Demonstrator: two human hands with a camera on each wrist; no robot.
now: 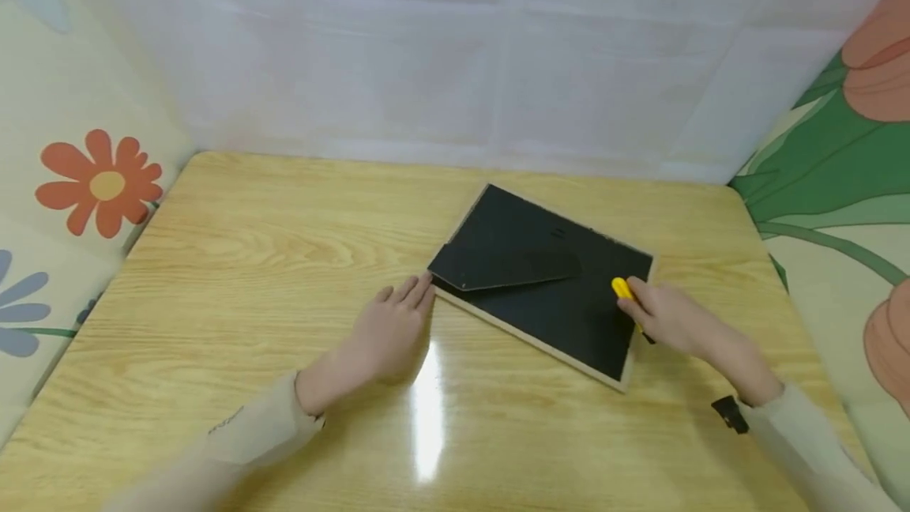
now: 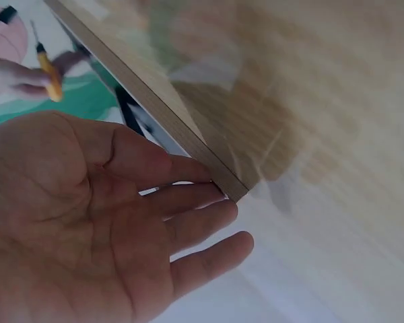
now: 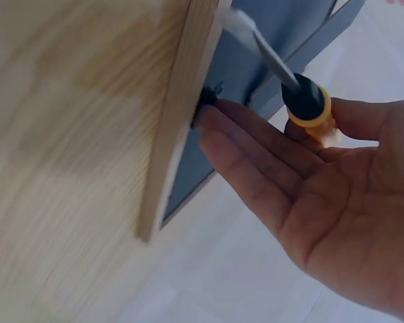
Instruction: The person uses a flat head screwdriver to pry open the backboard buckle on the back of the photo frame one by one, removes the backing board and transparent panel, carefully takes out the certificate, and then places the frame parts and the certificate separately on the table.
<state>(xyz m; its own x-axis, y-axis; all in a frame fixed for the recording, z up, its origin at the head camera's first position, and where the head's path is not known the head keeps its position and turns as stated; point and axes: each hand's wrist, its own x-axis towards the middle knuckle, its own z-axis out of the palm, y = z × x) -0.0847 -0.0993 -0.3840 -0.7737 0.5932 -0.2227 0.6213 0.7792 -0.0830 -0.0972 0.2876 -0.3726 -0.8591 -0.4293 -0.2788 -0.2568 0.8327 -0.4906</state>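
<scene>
A picture frame point(image 1: 562, 314) lies back side up on the table, its black back panel showing within a light wooden rim. A black easel stand point(image 1: 505, 265) on the back is slightly raised along its near edge. My left hand point(image 1: 389, 330) has its fingers extended, fingertips right at the frame's left corner. Between thumb and index finger, my right hand point(image 1: 671, 316) holds a screwdriver point(image 3: 306, 101) with a yellow handle and black collar. Its metal shaft points away from the palm. The other right fingertips meet the frame's right edge beside a small dark piece point(image 3: 207, 97).
The wooden table point(image 1: 270, 259) has a glossy top with a bright reflection near its middle. White sheeting point(image 1: 426, 62) hangs behind it. Flower-patterned panels point(image 1: 107, 184) stand at both sides.
</scene>
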